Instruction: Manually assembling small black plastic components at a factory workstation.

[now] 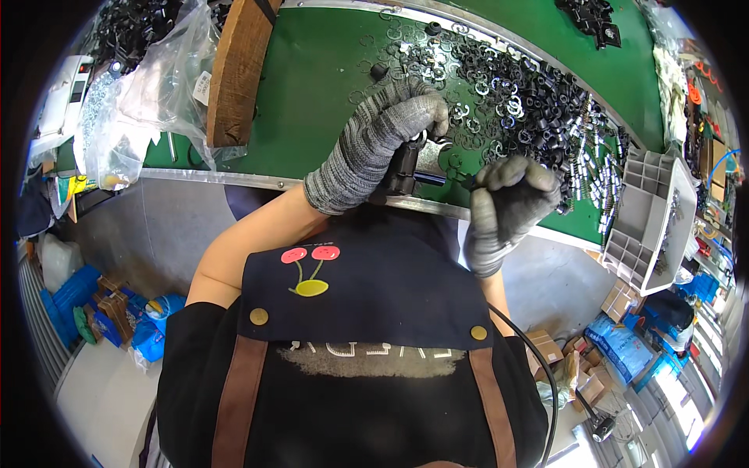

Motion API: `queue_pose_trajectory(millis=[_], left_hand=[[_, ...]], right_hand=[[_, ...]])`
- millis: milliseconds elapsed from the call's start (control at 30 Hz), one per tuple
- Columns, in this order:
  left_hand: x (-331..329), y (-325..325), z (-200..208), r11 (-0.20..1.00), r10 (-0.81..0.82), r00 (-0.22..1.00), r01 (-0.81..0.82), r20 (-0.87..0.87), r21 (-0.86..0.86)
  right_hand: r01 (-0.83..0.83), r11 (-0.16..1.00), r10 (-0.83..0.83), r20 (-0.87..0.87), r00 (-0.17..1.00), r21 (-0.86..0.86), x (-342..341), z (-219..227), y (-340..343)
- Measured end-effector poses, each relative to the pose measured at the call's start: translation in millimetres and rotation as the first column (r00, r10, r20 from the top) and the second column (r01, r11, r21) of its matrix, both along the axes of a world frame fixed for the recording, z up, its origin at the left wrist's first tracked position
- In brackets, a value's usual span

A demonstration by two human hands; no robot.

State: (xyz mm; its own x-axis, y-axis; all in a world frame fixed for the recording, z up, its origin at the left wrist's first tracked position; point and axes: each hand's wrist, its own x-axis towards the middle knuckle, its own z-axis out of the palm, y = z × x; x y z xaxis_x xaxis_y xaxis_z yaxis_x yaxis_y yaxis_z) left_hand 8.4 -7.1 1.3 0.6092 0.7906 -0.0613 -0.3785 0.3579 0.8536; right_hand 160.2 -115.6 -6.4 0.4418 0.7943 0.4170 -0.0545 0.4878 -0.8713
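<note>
My left hand (394,121), in a grey knitted glove, is closed with its fingers bent over the top of a black cylindrical part (402,168) at the front edge of the green bench. A shiny metal piece (433,145) shows just under the fingertips, and a dark rod (430,179) juts to the right from the part's lower end. My right hand (515,199), gloved in grey with darker coating, is raised just right of the part, fingers curled in and apart from it. Whatever it may hold is hidden, though a small dark bit shows by the fingertips.
Loose C-shaped clips (468,125), black bushings (546,113) and metal springs (597,171) spread across the bench's right half. A grey compartment tray (647,207) stands at the right end. A wooden block (240,74) and clear plastic bags (148,101) occupy the left.
</note>
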Motion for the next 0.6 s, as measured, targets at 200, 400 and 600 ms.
queue_pose_trajectory(millis=[200,400,600], left_hand=[[3,3,2,0.999,0.021,0.998,-0.023,0.065,0.038],[4,-6,3,0.998,-0.012,0.988,0.003,0.153,0.056],[0,-5,10,0.994,-0.051,0.998,0.047,0.038,0.103]], right_hand=[[-0.010,0.999,0.006,-0.121,0.993,-0.037,8,28,15],[-0.399,0.879,0.442,-0.131,0.888,0.260,14,116,61],[-0.445,0.891,0.452,-0.096,0.887,0.090,-6,126,74]])
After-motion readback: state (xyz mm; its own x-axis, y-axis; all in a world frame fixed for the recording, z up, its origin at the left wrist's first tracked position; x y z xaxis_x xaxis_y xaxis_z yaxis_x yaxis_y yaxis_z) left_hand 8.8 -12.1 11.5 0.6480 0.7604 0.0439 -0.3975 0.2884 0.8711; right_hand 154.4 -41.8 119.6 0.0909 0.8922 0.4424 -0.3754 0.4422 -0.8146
